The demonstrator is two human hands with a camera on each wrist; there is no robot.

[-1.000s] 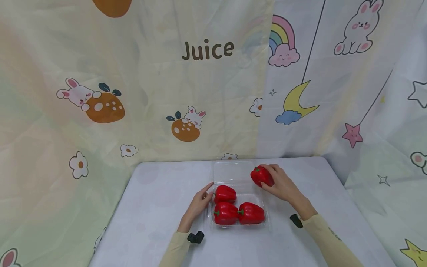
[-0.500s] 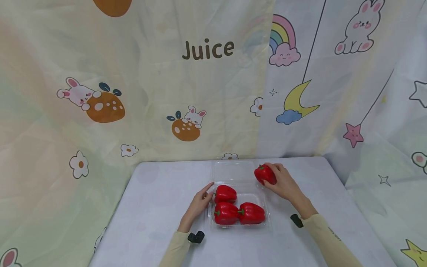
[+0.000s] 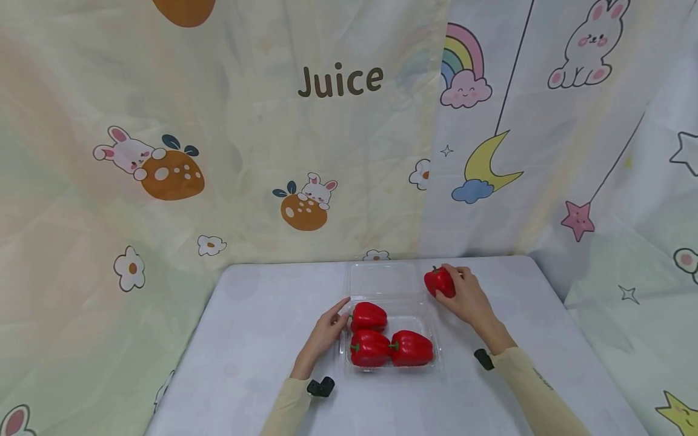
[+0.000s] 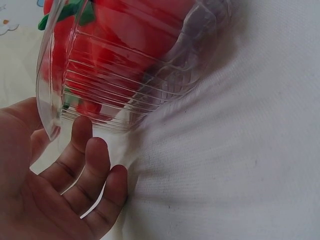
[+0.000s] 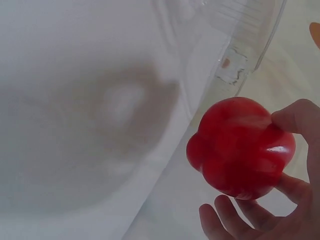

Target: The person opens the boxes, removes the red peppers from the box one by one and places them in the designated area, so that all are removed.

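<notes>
My right hand (image 3: 468,300) holds a red bell pepper (image 3: 439,283) with a green stem above the table, right of the container's raised lid. In the right wrist view the pepper's lobed bottom (image 5: 240,150) faces the camera, pinched between thumb and fingers. A clear plastic clamshell container (image 3: 400,322) lies with its lid back. Inside are three more red peppers: one at back left (image 3: 369,317), one at front left (image 3: 371,349) and one at front right (image 3: 412,349). My left hand (image 3: 324,333) touches the container's left edge, its fingers (image 4: 95,162) loosely bent beside the ribbed wall.
The transparent lid (image 3: 382,280) lies flat toward the back of the white-covered table (image 3: 262,339). A printed curtain (image 3: 245,181) hangs right behind the table. Small black wrist cameras (image 3: 320,387) sit at both sleeves.
My right hand has moved right with the red bell pepper, from over the lid's right edge to beyond it. The left hand and the peppers in the container have stayed put.
</notes>
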